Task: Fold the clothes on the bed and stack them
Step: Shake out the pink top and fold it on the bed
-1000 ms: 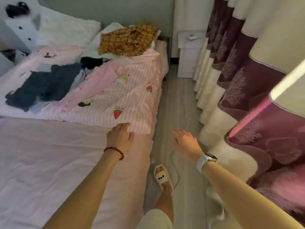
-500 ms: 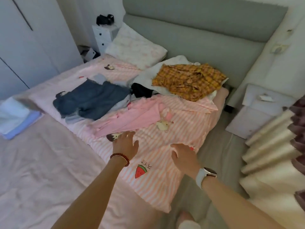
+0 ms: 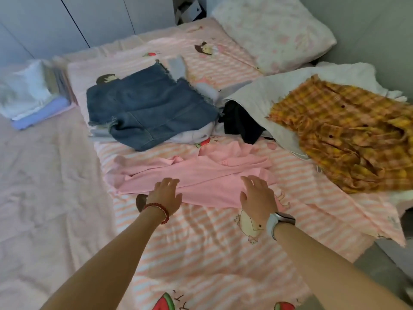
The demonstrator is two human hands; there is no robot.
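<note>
A pink garment [image 3: 201, 175] lies spread on the striped pink blanket [image 3: 223, 253] in the middle of the bed. My left hand [image 3: 166, 195] and my right hand [image 3: 257, 195] reach over its near edge with fingers spread, holding nothing. Behind it lie a denim garment [image 3: 149, 108] on pale grey cloth, a black garment [image 3: 241, 124], and an orange plaid shirt [image 3: 342, 135] on a white cloth [image 3: 252, 92] at the right. A stack of folded clothes [image 3: 33, 95] sits at the far left.
A floral pillow [image 3: 272, 30] lies at the head of the bed. White wardrobe doors [image 3: 78, 19] stand behind the bed on the left. The plain pink sheet [image 3: 44, 198] covers the left side. The bed's right edge drops to the floor [image 3: 391, 253].
The view has swung from the bedside floor and curtains onto the bed. Both hands have moved forward over the blanket to the near edge of the pink garment.
</note>
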